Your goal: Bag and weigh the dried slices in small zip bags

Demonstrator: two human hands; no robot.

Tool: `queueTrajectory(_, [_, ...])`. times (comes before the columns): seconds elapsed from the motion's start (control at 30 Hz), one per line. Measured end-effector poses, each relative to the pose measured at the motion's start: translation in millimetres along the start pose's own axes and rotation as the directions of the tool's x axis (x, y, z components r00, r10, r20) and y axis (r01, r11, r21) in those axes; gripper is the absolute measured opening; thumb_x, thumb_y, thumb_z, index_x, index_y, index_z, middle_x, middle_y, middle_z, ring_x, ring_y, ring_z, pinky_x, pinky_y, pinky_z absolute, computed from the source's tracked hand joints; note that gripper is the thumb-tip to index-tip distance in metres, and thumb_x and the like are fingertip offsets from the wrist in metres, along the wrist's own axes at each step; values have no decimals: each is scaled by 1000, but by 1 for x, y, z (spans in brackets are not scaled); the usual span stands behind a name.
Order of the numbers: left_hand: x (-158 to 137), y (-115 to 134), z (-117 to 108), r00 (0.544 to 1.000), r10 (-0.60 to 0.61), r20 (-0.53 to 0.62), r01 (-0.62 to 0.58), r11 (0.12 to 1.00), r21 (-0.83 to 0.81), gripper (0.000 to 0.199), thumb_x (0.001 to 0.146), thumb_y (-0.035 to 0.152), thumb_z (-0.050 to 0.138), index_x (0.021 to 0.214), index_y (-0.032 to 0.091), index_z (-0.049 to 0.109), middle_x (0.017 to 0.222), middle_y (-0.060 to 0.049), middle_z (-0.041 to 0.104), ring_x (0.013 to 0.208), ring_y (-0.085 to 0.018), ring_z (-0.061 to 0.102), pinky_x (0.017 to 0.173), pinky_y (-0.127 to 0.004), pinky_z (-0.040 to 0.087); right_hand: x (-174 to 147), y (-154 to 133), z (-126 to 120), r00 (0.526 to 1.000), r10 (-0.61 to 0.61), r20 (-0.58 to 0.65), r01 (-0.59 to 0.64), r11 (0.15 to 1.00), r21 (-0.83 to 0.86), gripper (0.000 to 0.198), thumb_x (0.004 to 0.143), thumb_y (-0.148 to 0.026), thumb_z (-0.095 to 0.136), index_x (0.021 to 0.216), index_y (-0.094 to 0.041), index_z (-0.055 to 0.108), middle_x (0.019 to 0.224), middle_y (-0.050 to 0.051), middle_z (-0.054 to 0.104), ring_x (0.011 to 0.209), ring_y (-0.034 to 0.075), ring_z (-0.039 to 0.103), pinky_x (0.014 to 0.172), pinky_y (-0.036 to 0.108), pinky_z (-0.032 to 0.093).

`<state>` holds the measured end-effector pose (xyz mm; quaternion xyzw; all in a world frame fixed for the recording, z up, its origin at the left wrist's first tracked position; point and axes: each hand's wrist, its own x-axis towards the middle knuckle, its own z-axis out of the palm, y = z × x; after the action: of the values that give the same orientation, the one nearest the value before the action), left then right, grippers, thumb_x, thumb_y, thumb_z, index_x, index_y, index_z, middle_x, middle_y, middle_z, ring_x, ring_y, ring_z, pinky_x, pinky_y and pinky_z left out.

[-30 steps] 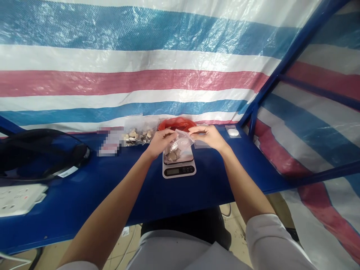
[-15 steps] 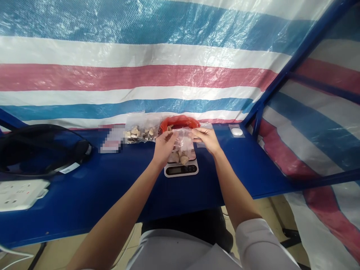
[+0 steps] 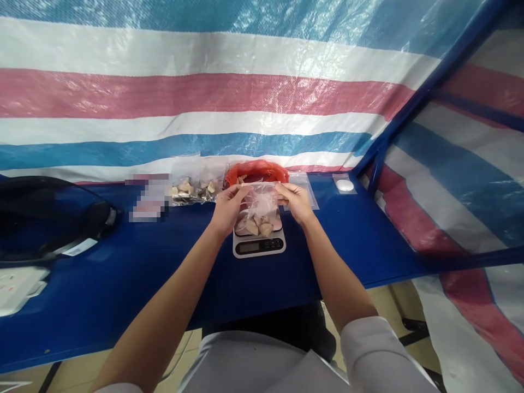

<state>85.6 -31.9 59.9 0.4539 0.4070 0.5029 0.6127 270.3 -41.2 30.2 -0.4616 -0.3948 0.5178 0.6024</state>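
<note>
My left hand (image 3: 227, 210) and my right hand (image 3: 295, 201) pinch the upper corners of a clear plastic bag (image 3: 262, 199). Inside its bottom lie several pale brown, dried-looking pieces (image 3: 258, 225); their exact kind I cannot make out. The bag hangs over a white kitchen scale (image 3: 237, 249) with a dark display, and whether it rests on the scale's plate I cannot tell. Just behind my hands sits an open red bag (image 3: 262, 166) with similar pieces at its left side.
Left of the red bag stand clear bags of similar pieces (image 3: 192, 191). Flat clear bags (image 3: 309, 191) lie at right, near a white mouse (image 3: 344, 185). A black headset-like object (image 3: 57, 218) and a white power strip (image 3: 20, 289) occupy the blue table's (image 3: 123, 295) left side.
The view has shifted a little. The bag's top edge is now stretched straighter between my two hands, and the pieces inside show more clearly.
</note>
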Motion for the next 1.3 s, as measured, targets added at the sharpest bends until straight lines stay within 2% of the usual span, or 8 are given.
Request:
queueTrajectory(0.17, [8, -2, 0, 995, 92, 40, -91, 996, -13, 31, 66, 43, 82, 69, 16, 68, 67, 0, 65, 58, -10, 58, 58, -24, 51, 2, 1, 0, 998, -14, -55, 17, 999, 49, 42, 58, -55, 86, 80, -22, 74, 76, 2, 75, 71, 17, 71, 65, 29, 60])
queueTrajectory(0.43, [14, -12, -4, 999, 41, 29, -39, 997, -65, 35, 65, 48, 84, 74, 18, 67, 66, 2, 62, 54, -11, 59, 46, -22, 46, 5, 4, -1, 998, -4, -64, 6, 1000, 30, 42, 54, -54, 88, 75, -20, 73, 68, 0, 70, 65, 15, 66, 62, 30, 60])
queueTrajectory(0.63, [13, -16, -15, 997, 80, 21, -77, 990, -116, 34, 63, 44, 87, 66, 16, 67, 62, 2, 60, 55, -10, 58, 57, -24, 53, 3, 9, 2, 999, 0, -33, 0, 1000, 23, 40, 56, -52, 88, 76, -21, 73, 67, -2, 68, 63, 14, 65, 59, 27, 59])
queueTrajectory(0.77, [10, -17, -21, 997, 57, 48, -54, 996, -71, 32, 66, 44, 85, 68, 16, 70, 66, -1, 65, 58, -12, 61, 55, -25, 52, 3, 12, 2, 998, -15, -63, 15, 1000, -13, 38, 60, -52, 86, 77, -21, 73, 72, 1, 73, 67, 16, 68, 59, 28, 58])
queueTrajectory(0.97, [10, -20, -26, 998, 38, 58, -34, 997, -66, 31, 64, 43, 86, 68, 16, 72, 69, -1, 68, 61, -13, 62, 60, -27, 55, 1, 13, 2, 997, -35, -75, 32, 999, -44, 36, 64, -53, 83, 78, -22, 72, 76, 2, 75, 71, 18, 70, 59, 28, 58])
queueTrajectory(1.1, [11, -17, -27, 1000, 2, 26, 0, 996, -90, 30, 61, 42, 88, 68, 17, 73, 66, 0, 68, 57, -12, 61, 55, -25, 52, 0, 13, 5, 997, -44, -71, 40, 998, -55, 36, 63, -54, 83, 77, -22, 72, 73, 1, 73, 68, 17, 70, 60, 29, 58])
queueTrajectory(1.3, [12, -15, -27, 998, 57, 17, -54, 991, -123, 25, 60, 38, 88, 67, 17, 75, 67, -1, 69, 59, -11, 62, 59, -25, 53, -1, 12, 7, 994, -64, -93, 61, 998, -31, 37, 58, -53, 86, 73, -22, 73, 67, 0, 70, 63, 17, 69, 61, 31, 58])
